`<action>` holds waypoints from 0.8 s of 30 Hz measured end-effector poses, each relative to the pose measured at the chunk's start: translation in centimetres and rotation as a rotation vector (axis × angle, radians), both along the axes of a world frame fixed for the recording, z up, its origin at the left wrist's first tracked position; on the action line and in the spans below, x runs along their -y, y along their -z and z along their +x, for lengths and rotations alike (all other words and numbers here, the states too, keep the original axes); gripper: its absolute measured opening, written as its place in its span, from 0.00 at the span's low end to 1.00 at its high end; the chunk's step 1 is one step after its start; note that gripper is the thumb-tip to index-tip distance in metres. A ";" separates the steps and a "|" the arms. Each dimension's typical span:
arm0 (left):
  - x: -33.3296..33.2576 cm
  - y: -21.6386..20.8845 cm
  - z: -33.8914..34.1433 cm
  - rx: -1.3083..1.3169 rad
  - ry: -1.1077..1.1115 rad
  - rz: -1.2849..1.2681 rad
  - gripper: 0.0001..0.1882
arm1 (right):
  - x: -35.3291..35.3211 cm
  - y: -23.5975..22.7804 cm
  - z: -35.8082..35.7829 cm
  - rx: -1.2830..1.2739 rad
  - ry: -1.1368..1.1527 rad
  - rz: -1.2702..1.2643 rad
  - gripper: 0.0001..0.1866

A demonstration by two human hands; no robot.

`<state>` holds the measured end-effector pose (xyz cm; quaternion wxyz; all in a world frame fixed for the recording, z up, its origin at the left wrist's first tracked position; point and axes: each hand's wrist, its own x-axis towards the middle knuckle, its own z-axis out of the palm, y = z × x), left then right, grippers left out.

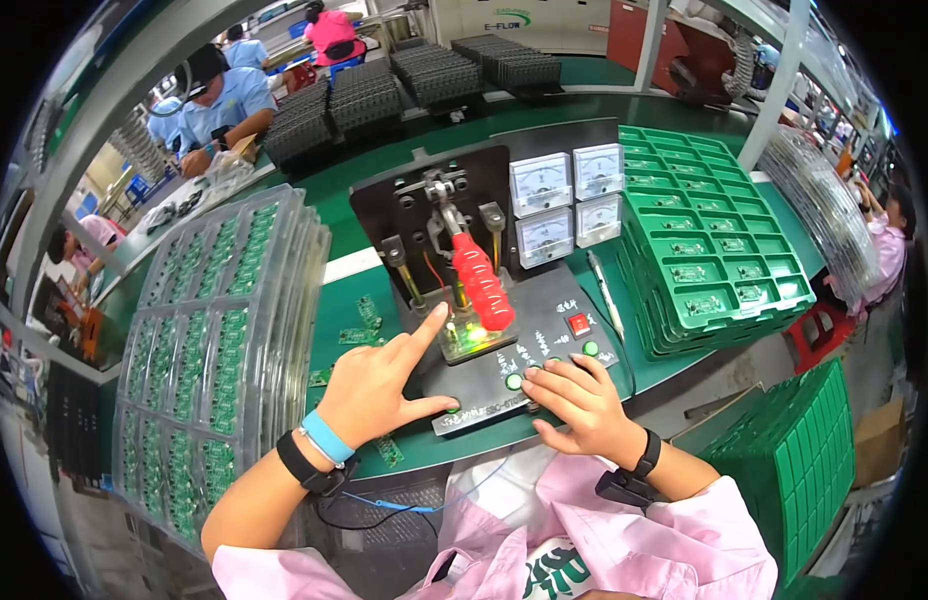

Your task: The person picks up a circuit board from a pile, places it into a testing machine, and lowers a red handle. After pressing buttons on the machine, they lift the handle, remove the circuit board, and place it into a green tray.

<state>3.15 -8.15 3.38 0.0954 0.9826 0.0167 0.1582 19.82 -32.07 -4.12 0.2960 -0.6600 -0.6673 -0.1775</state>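
Observation:
A black test fixture (544,298) stands on the bench in front of me, with a toggle clamp whose red handle (479,285) points down toward me. Under the clamp, yellow-green light glows in the clear-plated nest (474,340); the part inside is mostly hidden. My left hand (369,385) stretches its index finger to the nest's left side, its thumb at a green button on the fixture's front left corner. My right hand (584,405) lies with fingers extended over the front right panel, by green buttons (514,382) and a red rocker switch (580,324). Neither hand holds anything.
Clear trays of green circuit boards (189,350) are stacked at left, green trays (699,250) at right. Loose boards (362,320) lie left of the fixture. Panel meters (542,187) and a pen (606,292) stand right of the clamp. Black racks (364,100) line the back; co-workers sit beyond.

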 end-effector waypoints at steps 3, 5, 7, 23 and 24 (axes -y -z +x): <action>-0.1 0.4 -0.1 -0.037 0.027 0.080 0.52 | 0.1 0.2 -0.1 -0.033 -0.012 0.013 0.24; 0.2 0.2 0.0 -0.124 -0.021 0.029 0.52 | 0.1 0.4 -0.2 -0.037 -0.019 0.037 0.23; 0.6 -0.2 0.0 -0.297 -0.125 -0.069 0.52 | 0.0 0.2 0.2 -0.107 -0.051 0.000 0.24; -6.5 0.5 -1.0 -0.031 -0.229 0.181 0.26 | -17.8 -17.6 5.7 -0.451 -0.114 0.771 0.19; -7.4 1.3 -1.5 -0.035 -0.257 0.180 0.26 | -16.5 -16.0 5.2 -0.331 -0.106 0.827 0.18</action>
